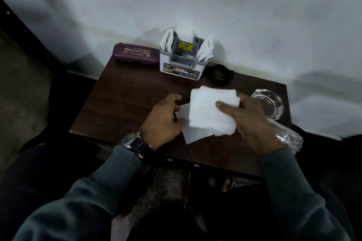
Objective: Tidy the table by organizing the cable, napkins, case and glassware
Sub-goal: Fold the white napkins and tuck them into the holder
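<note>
My right hand [248, 121] grips a folded white napkin [209, 109] just above the dark wooden table [125, 99]. My left hand [164, 117] pinches the edge of a second napkin [191, 135] lying flat underneath. A grey and white holder [181, 58] with several napkins stands at the back. To its left lies a purple glasses case [136, 53]. A coiled black cable [220, 73] sits right of the holder. Two clear glasses are at the right: one upright [271, 103], one on its side [288, 137], partly hidden by my right hand.
The table stands against a pale wall [195, 1]. A dark frame [23, 37] runs along the left. The floor [162, 191] and a foot [228, 185] show below the table's near edge.
</note>
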Motion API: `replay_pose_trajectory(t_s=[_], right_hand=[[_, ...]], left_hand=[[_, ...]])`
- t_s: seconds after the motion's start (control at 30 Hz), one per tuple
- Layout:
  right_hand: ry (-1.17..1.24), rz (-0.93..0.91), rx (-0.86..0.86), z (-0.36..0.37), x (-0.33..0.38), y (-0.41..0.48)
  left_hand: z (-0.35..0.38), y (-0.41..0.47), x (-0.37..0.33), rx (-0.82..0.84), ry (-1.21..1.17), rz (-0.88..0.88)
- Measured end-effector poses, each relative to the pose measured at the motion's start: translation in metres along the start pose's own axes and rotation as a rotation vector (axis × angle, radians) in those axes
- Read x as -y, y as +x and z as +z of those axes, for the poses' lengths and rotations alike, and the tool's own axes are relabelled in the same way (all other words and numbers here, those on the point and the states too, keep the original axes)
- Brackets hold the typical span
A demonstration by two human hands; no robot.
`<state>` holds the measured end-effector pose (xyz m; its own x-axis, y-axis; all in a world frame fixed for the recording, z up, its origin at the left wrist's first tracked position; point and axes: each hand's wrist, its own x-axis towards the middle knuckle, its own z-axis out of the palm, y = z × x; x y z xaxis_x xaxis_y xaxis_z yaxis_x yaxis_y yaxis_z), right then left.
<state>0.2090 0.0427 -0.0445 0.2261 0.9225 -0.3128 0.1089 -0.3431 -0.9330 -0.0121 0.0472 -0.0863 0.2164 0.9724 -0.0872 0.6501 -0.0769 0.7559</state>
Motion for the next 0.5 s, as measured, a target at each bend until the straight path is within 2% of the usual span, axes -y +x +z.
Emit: replay_pose_trajectory(t_s=[0.07, 0.13, 0.27, 0.37, 0.43, 0.5], right_hand=[[-0.184, 0.006, 0.086, 0.007, -0.006, 0.002], [-0.208, 0.032, 0.152, 0.014, -0.008, 0.004], [0.042, 0.055, 0.281, 0.013, -0.006, 0.004], [0.271, 0.069, 0.388, 0.011, -0.001, -0.001], [0.324, 0.083, 0.401, 0.013, 0.001, -0.005], [0.323, 0.104, 0.372, 0.017, 0.002, -0.007]], left_hand=[[-0.001, 0.002, 0.001, -0.059, 0.008, 0.001], [-0.002, 0.004, 0.002, -0.091, -0.091, -0.098], [-0.007, 0.007, -0.007, -0.084, -0.613, -0.326], [-0.012, 0.009, -0.015, 0.102, -0.882, -0.411], [-0.012, 0.008, -0.016, 0.256, -1.022, -0.437], [-0.010, 0.006, -0.017, 0.260, -1.077, -0.411]])
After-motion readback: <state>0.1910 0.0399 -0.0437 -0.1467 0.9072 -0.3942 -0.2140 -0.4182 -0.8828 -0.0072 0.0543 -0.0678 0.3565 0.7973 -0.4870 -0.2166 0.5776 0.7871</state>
